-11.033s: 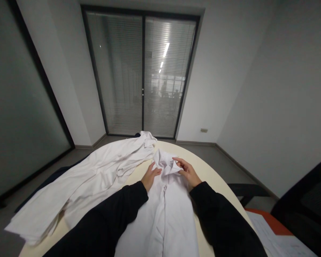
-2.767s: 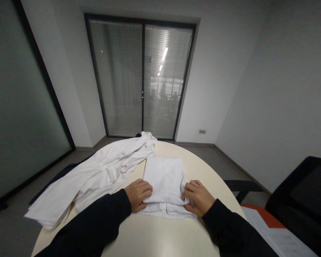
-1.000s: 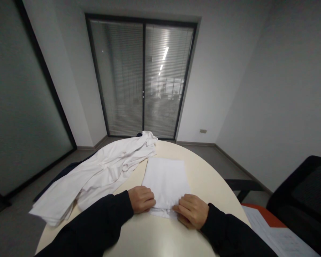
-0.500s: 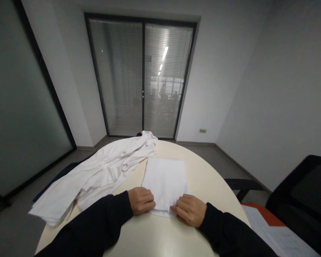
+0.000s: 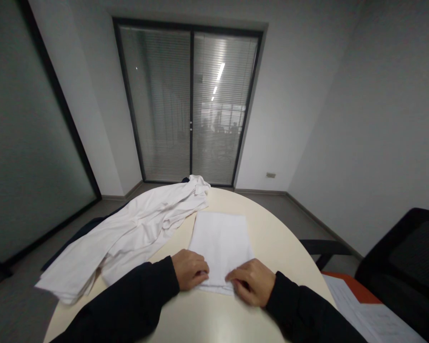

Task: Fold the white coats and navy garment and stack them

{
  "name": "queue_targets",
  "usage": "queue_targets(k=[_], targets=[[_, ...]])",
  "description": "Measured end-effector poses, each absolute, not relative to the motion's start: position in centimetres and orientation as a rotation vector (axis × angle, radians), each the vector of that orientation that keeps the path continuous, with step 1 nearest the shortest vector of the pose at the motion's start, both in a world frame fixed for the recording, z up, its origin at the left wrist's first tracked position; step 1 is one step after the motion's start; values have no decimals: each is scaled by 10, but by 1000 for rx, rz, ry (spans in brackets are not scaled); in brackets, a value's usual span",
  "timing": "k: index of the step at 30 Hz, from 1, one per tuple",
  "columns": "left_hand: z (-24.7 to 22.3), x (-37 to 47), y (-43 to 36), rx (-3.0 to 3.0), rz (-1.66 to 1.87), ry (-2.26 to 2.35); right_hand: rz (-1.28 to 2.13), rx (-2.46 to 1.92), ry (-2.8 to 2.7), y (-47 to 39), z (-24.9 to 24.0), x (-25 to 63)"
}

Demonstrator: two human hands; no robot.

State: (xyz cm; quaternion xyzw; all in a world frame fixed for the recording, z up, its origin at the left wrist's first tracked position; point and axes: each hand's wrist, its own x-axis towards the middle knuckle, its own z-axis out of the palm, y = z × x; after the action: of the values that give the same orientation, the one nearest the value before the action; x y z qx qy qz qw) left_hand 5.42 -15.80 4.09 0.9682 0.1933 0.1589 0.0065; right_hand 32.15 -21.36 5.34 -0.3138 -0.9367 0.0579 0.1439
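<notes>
A white cloth garment [image 5: 221, 238], folded into a flat rectangle, lies in front of me on the round table. My left hand [image 5: 190, 269] is at its near left corner, fingers curled and closed on the edge. At the near right corner my right hand [image 5: 252, 282] pinches the edge between index finger and thumb, slightly blurred. The fingertips hide both near corners. Farther left, a loose white shirt-like garment [image 5: 139, 228] lies spread and wrinkled, apart from both hands.
The pale round table [image 5: 268, 233] curves away at the far side. Dark cloth [image 5: 82, 236] shows under the loose white garment and hangs past the left edge. To the right stands a black mesh chair [image 5: 411, 267], with papers [image 5: 372, 314] and an orange-red surface [image 5: 355, 288] beside it.
The near edge of the folded garment has come slightly toward me. Both hands have turned a little, and a gap now shows between thumb and fingers.
</notes>
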Motion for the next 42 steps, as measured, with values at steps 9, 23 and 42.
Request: queue_targets(k=[9, 23, 42], targets=[[41, 64, -167, 3062, 480, 514, 198, -879, -2565, -210, 59, 319], [52, 68, -175, 2878, 267, 467, 549, -1210, -2220, -180, 55, 348], [43, 67, -177, 2670, 170, 350, 571, -1343, -1659, -69, 3, 389]])
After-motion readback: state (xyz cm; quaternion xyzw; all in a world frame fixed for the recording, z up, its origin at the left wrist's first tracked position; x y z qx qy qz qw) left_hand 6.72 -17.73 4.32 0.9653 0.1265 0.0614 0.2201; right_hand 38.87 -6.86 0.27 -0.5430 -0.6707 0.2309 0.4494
